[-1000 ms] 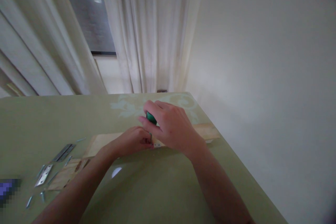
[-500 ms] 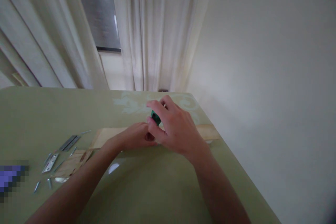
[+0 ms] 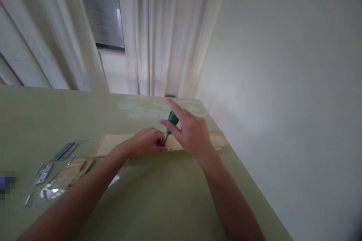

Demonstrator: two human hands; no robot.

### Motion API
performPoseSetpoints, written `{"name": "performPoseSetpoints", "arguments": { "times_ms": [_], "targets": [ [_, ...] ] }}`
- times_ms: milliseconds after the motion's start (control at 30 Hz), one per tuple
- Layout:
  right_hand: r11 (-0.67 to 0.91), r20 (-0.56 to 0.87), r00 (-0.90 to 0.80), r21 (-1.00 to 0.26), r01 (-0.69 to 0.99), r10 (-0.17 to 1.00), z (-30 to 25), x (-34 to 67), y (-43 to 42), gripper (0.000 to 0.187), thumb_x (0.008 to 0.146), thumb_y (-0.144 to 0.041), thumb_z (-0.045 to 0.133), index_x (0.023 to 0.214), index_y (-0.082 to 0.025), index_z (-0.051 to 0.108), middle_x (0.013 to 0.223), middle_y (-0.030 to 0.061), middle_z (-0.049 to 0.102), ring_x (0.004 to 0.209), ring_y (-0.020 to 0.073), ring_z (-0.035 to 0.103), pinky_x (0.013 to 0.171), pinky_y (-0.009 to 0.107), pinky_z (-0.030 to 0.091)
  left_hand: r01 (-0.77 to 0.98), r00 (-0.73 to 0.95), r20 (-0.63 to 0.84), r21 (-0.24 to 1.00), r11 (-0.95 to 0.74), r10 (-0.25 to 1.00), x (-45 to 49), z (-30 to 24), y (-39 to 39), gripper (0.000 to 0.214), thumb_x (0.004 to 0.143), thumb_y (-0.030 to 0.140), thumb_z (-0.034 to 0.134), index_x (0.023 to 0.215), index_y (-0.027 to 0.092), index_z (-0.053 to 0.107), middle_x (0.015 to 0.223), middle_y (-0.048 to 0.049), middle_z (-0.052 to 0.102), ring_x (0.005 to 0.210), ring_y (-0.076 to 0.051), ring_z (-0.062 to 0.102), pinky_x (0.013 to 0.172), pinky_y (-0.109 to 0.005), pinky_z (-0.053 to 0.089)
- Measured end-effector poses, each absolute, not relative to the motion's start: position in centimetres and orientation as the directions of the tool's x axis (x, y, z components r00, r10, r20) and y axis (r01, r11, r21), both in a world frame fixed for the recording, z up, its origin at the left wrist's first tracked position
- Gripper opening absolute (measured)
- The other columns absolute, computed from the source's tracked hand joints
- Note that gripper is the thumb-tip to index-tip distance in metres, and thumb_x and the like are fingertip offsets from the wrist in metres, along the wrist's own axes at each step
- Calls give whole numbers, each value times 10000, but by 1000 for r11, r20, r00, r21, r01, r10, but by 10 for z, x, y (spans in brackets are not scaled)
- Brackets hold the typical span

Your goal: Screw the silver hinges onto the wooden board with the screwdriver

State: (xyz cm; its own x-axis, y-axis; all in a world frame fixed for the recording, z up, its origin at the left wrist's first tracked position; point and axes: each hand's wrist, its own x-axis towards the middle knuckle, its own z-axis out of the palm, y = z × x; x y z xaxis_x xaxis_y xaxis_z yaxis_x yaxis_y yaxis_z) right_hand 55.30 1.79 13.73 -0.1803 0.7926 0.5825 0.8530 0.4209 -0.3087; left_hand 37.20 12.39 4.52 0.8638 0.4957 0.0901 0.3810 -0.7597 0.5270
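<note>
My right hand (image 3: 194, 131) is at a screwdriver with a green handle (image 3: 172, 118), its thumb across the handle and its index finger raised off it. The other fingers are hidden behind. The thin shaft slants down to the left hand's fingertips. My left hand (image 3: 147, 141) is closed in a pinch around the screwdriver's tip; what lies between those fingers is hidden. Both hands are over a long pale wooden board (image 3: 113, 143). A small metal piece with a hole (image 3: 170, 148) shows at the board's near edge, beside the left fingertips.
On the left of the green table (image 3: 147, 203) lie a dark grey hinge (image 3: 66, 151), a lighter metal plate with holes (image 3: 43, 174), several screws (image 3: 27, 200) and a small wooden piece (image 3: 72, 173). A wall (image 3: 283, 101) runs along the right side; curtains (image 3: 158, 37) hang behind.
My right hand's index finger has lifted and its grip has loosened, so more of the green handle and the shaft now shows. My left hand stays at the board. The view has shifted slightly.
</note>
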Motion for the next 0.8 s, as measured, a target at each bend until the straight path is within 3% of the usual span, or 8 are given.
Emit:
{"name": "performPoseSetpoints", "arguments": {
  "times_ms": [200,300,433,533,633,800],
  "targets": [
    [614,619,-280,-427,664,734,139,565,18,567,994,-187,514,1555,-222,437,1161,57,708,886,164,676,874,320,552,457,844,99,384,-802,528,371,51,121,347,946,436,699,699,193,718,676,-5,717,600,-143,577,604,-284,321],
    [607,689,-194,-426,671,698,141,569,17,505,998,-212,543,1495,-240,456,1057,25,706,827,159,677,831,321,564,458,834,101,418,-784,542,367,58,121,308,946,465,712,780,213,778,759,-12,770,670,-161,644,648,-278,381],
    [631,840,-4,-405,662,543,147,578,14,375,1035,-259,548,1407,-265,498,1012,11,681,796,158,682,762,329,585,512,795,67,458,-727,603,351,74,128,306,954,527,684,904,268,840,881,-14,827,811,-204,729,763,-288,475],
    [645,863,62,-420,639,501,154,584,9,355,1044,-256,559,1394,-275,503,988,5,684,799,165,685,735,338,592,585,664,136,518,-624,735,323,86,137,373,931,584,648,977,266,839,968,-33,847,863,-230,750,815,-307,523],
    [636,863,80,-427,643,499,159,589,6,374,1039,-259,589,1403,-280,508,969,0,679,769,163,667,718,344,588,653,429,192,610,-449,883,278,92,146,510,855,637,653,1109,217,791,965,-60,841,860,-250,753,796,-318,548],
    [642,868,120,-443,626,483,162,588,12,353,1047,-291,590,1393,-289,518,931,-10,649,765,166,657,701,345,582,892,141,109,417,-174,984,188,79,154,392,847,514,588,974,186,760,765,-33,784,764,-226,717,736,-276,488]
  ]
}}
